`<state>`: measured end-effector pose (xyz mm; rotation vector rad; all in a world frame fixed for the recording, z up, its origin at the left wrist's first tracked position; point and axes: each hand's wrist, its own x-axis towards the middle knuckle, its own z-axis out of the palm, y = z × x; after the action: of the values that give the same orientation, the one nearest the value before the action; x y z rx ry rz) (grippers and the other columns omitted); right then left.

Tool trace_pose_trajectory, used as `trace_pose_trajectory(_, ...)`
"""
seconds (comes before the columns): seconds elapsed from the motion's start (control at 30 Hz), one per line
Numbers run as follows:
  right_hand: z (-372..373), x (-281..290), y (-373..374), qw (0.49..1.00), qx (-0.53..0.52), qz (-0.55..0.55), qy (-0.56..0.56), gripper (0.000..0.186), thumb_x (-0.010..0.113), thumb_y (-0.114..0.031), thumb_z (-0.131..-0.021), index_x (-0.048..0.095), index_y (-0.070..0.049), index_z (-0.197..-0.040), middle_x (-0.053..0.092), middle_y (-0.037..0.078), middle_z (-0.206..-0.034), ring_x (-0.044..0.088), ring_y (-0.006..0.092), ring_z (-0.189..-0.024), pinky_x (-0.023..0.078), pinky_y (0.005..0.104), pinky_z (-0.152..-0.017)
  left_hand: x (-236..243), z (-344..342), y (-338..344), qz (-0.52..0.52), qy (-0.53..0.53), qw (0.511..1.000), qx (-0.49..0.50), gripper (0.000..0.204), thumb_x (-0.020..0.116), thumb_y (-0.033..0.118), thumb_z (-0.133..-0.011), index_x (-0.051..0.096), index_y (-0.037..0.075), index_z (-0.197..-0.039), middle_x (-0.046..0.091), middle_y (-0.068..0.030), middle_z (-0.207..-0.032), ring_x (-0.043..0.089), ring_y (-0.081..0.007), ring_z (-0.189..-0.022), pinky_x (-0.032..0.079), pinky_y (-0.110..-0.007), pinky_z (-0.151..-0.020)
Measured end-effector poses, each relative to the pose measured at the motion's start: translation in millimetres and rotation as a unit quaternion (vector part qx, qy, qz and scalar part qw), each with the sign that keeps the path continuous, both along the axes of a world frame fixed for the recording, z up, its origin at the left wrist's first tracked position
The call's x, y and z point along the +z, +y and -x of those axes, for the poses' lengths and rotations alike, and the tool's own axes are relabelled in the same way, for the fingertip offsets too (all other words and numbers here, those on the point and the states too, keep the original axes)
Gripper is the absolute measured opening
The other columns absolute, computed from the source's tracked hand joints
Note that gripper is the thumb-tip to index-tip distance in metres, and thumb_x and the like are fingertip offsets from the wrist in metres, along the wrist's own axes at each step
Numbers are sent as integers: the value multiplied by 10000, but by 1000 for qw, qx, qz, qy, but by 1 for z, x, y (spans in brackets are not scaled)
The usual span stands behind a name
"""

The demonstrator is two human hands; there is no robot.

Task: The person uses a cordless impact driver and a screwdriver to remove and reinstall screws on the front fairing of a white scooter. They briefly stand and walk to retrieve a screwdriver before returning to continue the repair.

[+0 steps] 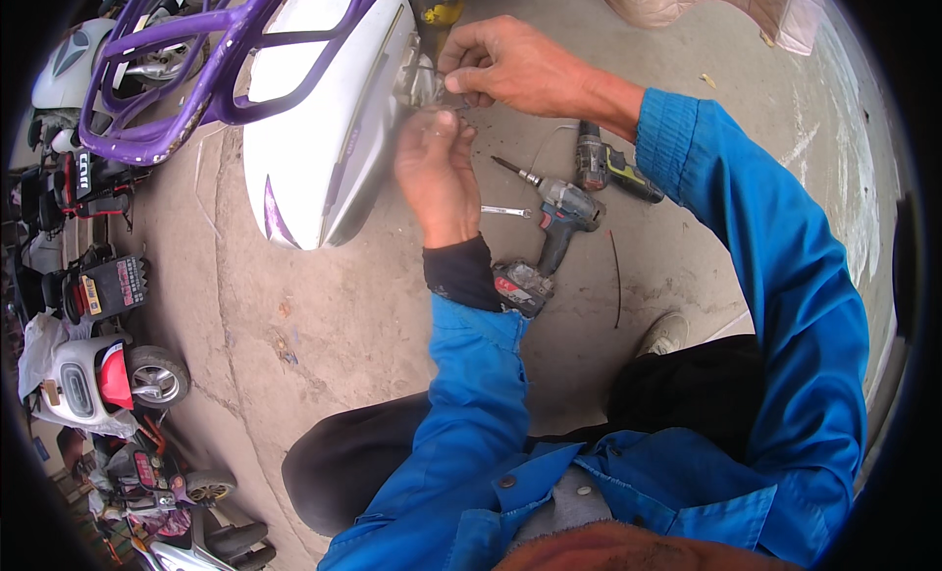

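Note:
I am crouched at the tail of a white scooter body (312, 110). My left hand (442, 174) is raised beside its rear end, palm up, thumb and fingertips drawn together. Just above it, my right hand (515, 66) reaches in from the right with thumb and fingers pinched. Both sets of fingertips meet near a clear and grey fitting (420, 80) on the scooter's rear. Whatever they pinch is too small to make out. Below my right hand lies a cordless impact driver (564, 208) with a long bit, and a wrench (505, 211) rests by my left wrist.
A purple metal rack (177, 76) juts over the scooter. Another cordless drill (603, 164) lies to the right, with a thin black strip (616, 277) below. A dark container (439, 4) holds tools. Parked scooters (93, 380) line the left; a quilted cover (716, 4) hangs at top right.

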<state>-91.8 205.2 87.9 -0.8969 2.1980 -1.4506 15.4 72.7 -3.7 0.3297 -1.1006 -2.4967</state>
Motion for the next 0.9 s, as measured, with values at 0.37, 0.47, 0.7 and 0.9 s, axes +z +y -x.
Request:
trace_pose_trajectory(0.37, -10, -1, -5, 997, -49, 11, 59, 187, 725, -122, -950, 716, 37, -1050, 724, 84, -863, 689, 156, -798, 572, 329, -725, -1, 1, 9, -36, 10, 999, -1, 112, 688, 67, -1025, 642, 29, -1119, 689, -82, -1093, 668, -189, -990, 571, -361, -904)
trace_pose_trajectory(0.47, -14, -4, -5, 998, -56, 26, 19, 232, 743, -135, -923, 735, 38, -1077, 755, 134, -917, 726, 196, -779, 589, 347, -717, 11, 0, 18, -58, -9, 998, -19, 182, 650, 47, -1037, 602, 7, -1207, 665, -94, -1110, 663, -218, -986, 568, -385, -892)
trace_pose_trajectory(0.7, -12, -10, 4, 999, -47, 24, 14, 266, 761, -180, -909, 748, 31, -1072, 771, 163, -945, 746, 243, -791, 590, 364, -727, 4, 3, 19, -63, 12, 998, -26, 206, 640, 53, -1046, 596, 1, -1240, 658, -90, -1109, 657, -201, -967, 567, -374, -900)
trace_pose_trajectory(0.9, -20, -15, 28, 940, 8, -76, 332, 170, 752, -153, -899, 691, -25, -994, 685, 125, -943, 675, 358, -855, 561, 439, -712, 1, 4, 25, -67, 15, 998, 13, 212, 636, 51, -1050, 598, -3, -1252, 648, -89, -1137, 643, -188, -996, 560, -365, -905)
